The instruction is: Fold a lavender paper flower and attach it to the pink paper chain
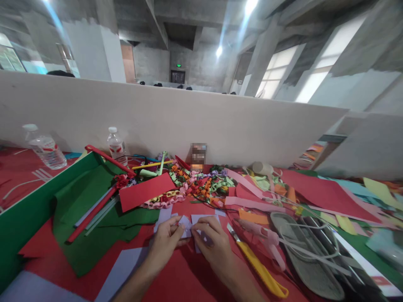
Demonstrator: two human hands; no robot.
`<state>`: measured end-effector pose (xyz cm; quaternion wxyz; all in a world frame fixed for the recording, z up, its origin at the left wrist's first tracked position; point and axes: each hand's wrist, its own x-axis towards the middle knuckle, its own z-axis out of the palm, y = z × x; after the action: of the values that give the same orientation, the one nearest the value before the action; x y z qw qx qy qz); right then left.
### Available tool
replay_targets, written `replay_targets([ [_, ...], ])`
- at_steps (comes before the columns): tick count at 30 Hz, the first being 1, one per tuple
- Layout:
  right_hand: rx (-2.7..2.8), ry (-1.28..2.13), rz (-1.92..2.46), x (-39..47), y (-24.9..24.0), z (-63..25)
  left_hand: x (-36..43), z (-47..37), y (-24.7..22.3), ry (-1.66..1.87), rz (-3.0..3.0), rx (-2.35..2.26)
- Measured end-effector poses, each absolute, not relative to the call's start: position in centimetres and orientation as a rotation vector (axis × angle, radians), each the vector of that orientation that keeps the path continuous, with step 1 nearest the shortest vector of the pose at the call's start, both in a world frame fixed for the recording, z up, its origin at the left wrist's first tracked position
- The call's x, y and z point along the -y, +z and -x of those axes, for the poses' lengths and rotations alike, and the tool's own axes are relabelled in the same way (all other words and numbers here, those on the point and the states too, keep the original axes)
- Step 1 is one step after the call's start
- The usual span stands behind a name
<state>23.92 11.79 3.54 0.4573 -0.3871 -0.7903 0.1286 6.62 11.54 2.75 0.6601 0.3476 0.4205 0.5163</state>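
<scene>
Between my hands is a small folded piece of lavender paper (pixel 185 224). My left hand (pixel 165 241) pinches it from the left, thumb on top. The fingertips of my right hand (pixel 212 239) are closed together at its right edge; whether they grip the paper I cannot make out. More lavender paper (pixel 200 218) lies flat behind and under my right hand. To the right of that hand rests a yellow utility knife (pixel 260 268), its blade end pointing toward the paper.
Paper chains and curls (pixel 201 184) heap up before a white partition (pixel 176 121). Green paper (pixel 85 209) and red paper rolls (pixel 94 212) lie left. At right are a grey tray (pixel 302 256) and pink paper strips (pixel 255 205). Two water bottles (pixel 116 144) stand at back left.
</scene>
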Motion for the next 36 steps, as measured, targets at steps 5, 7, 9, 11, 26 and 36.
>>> replay_targets([
  [5, 2.067, 0.158, 0.922, -11.5, 3.8, -24.0, -11.4, -6.6, 3.9, 1.210, -0.678, -0.943],
  [7, 2.084, 0.123, 0.921, -11.4, 3.9, -24.0, -11.4, -6.7, 4.2, 1.206, -0.638, -0.948],
  [9, 2.091, 0.121, 0.926, -11.5, 4.0, -24.1, -11.4, -6.8, 4.3, 1.195, -0.622, -0.954],
  [11, 2.086, 0.143, 0.926, -11.4, 4.2, -24.1, -11.5, -6.8, 4.2, 1.187, -0.637, -0.940],
  [26, 1.430, 1.252, 1.129, -11.7, 3.9, -22.5, -11.8, -6.4, 3.7, 1.281, -0.955, -0.971],
  [36, 1.315, 1.314, 1.127, -11.8, 3.2, -22.5, -11.8, -6.6, 4.0, 1.288, -0.977, -1.015],
])
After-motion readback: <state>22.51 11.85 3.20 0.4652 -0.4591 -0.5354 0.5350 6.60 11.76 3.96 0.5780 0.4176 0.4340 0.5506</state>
